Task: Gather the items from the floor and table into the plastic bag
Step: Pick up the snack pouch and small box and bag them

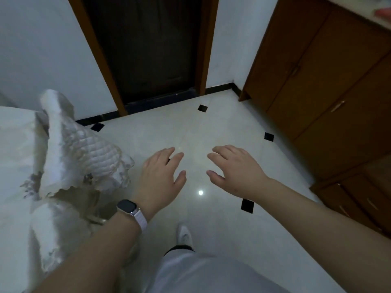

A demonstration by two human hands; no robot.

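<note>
**A:** Your left hand (161, 174) and right hand (233, 169) hang side by side at the centre of the frame, palms down over the pale tiled floor (215, 132). How wide are they spread?

**B:** Both are spread loosely, fingers apart and slightly curled, thumbs turned toward each other across a bare gap. Neither grips or touches anything. A watch (127, 206) on a light strap sits on your left wrist.

**A:** And the plastic bag, or the items to gather?

**B:** You cannot make out either one from here, so no direction or long axis can be given. At the left of the frame lies a rumpled quilted cover (69, 153) with a scalloped edge, just beside your left hand. A dark doorway (148, 49) fills the upper centre, and a brown wooden cabinet (330, 81) runs down the right side. Your white shoe (184, 234) shows at lower centre.
</note>
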